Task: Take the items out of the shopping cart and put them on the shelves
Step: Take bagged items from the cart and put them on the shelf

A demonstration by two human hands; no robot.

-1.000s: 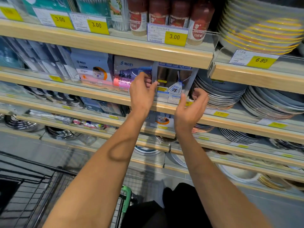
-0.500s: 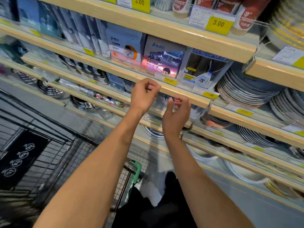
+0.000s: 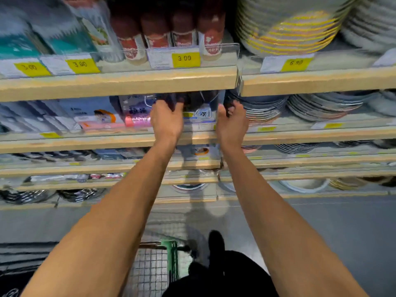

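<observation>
Bare-skinned, both hands reach into the second shelf from the top. The left hand (image 3: 167,121) has its fingers curled over the upper left of a dark package with a white label (image 3: 200,112); the right hand (image 3: 232,123) clasps the package's right edge, its fingertips bent in under the shadow of the shelf above. The package stands on the wooden shelf (image 3: 85,142), just beside a pink-banded pack (image 3: 137,116) on the left and stacked plates (image 3: 265,110) on the right. Its top is hidden behind the upper shelf board (image 3: 120,82). Motion blur smears the labels, so the print is hard to read. Below, the shopping cart (image 3: 156,266) shows only a patch of wire mesh and a green handle between the forearms.
</observation>
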